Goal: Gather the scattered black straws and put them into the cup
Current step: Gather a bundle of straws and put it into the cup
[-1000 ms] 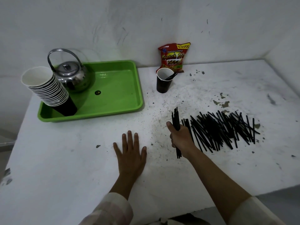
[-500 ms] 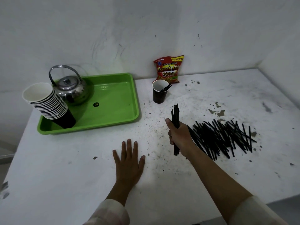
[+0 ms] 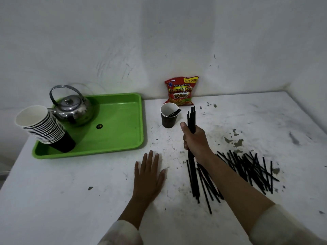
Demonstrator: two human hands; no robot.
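Note:
My right hand [image 3: 194, 140] grips a bundle of black straws [image 3: 192, 117] upright above the white table, just right of a dark paper cup [image 3: 168, 119]. The cup stands upright with a few straws leaning inside it. A large pile of loose black straws [image 3: 247, 168] lies on the table to the right, partly hidden under my right forearm. My left hand [image 3: 148, 175] rests flat on the table, fingers spread, holding nothing.
A green tray [image 3: 122, 138] at the left holds a metal kettle [image 3: 72, 108] and a tilted stack of paper cups [image 3: 44, 128]. A red snack bag [image 3: 180, 91] leans on the wall behind the cup. White walls close the back and right.
My right hand has lifted the straw bundle off the pile and carried it forward toward the cup. The left hand stays flat in place.

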